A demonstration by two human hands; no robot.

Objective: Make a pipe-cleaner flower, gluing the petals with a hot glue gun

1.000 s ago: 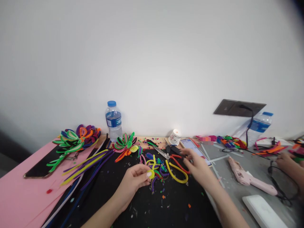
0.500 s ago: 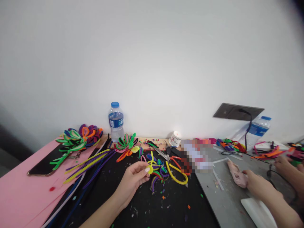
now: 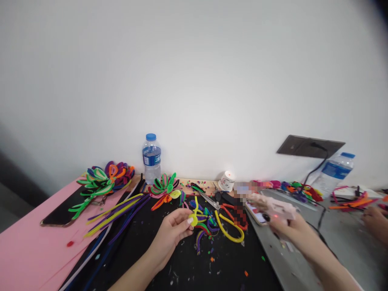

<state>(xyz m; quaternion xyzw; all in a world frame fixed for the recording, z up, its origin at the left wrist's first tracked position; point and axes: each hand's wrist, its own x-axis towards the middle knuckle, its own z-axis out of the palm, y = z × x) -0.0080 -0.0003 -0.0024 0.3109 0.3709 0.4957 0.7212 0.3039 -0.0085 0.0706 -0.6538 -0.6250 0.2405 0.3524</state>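
Between thumb and fingers, my left hand (image 3: 178,228) pinches a yellow pipe cleaner (image 3: 193,220), coiled at its base with a stem sticking up. My right hand (image 3: 283,226) grips a pale pink glue gun (image 3: 277,206), blurred by motion, its nozzle pointing left; a small red light glows on it. Just behind my left hand lies a pile of purple, green and blue pipe-cleaner pieces (image 3: 207,222). Right of that pile are a bent yellow pipe cleaner (image 3: 232,234) and orange-handled pliers or scissors (image 3: 209,199), partly pixelated.
Pipe-cleaner flowers (image 3: 165,188) and a water bottle (image 3: 151,159) stand at the back. Left are loose pipe cleaners (image 3: 118,210) and a dark phone (image 3: 60,210). A paper cup (image 3: 226,180) tilts by the wall. A black cord (image 3: 315,169) hangs right, near another person's hand (image 3: 376,220).
My right hand has lifted the glue gun and carried it left, toward my left hand. My left hand keeps its pinch on the yellow pipe cleaner. The view has shifted slightly.
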